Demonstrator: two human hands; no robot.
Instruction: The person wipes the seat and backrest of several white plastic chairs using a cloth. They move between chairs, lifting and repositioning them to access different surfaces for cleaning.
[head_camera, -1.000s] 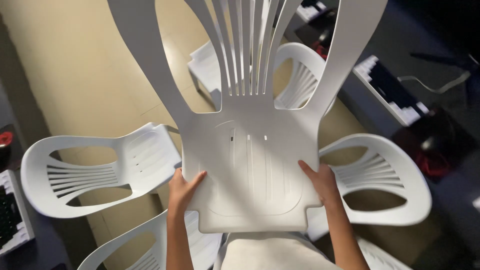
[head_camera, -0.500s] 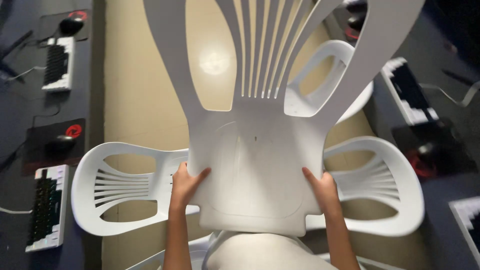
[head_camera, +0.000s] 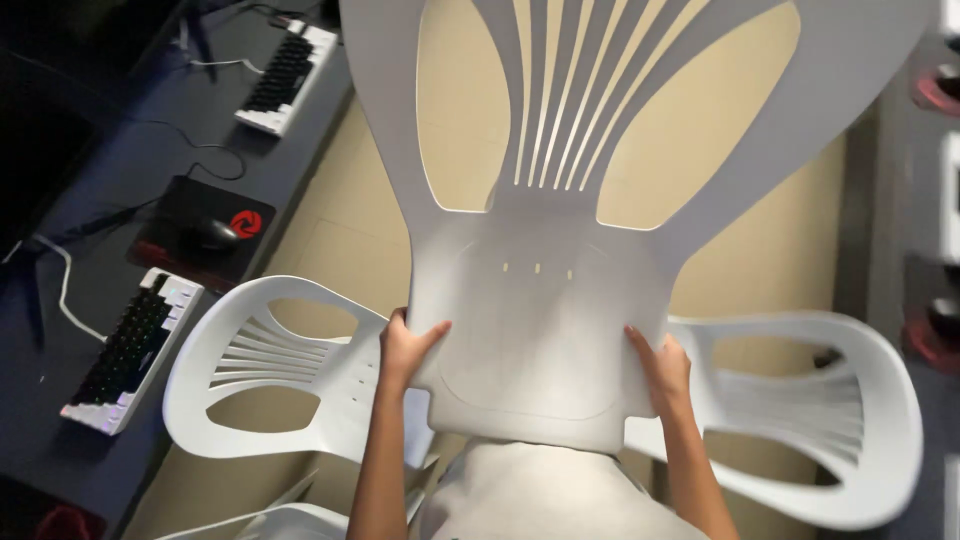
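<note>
I hold a white plastic chair (head_camera: 545, 300) up in front of me, its seat toward me and its slatted back pointing away. My left hand (head_camera: 408, 345) grips the left edge of the seat. My right hand (head_camera: 660, 365) grips the right edge. Below it stand two more white plastic chairs, one at the left (head_camera: 270, 375) and one at the right (head_camera: 820, 420), both on a beige floor (head_camera: 330, 230).
A dark desk (head_camera: 120, 180) runs along the left with two keyboards (head_camera: 130, 350), a black mouse (head_camera: 212, 234) on a dark mouse pad, and cables. Another dark desk edge (head_camera: 915, 220) lies at the right. Part of a further white chair shows at the bottom left.
The held chair has swung over the aisle and my view has shifted. The chairs below now sit left and right of it, and the left desk has come into view.
</note>
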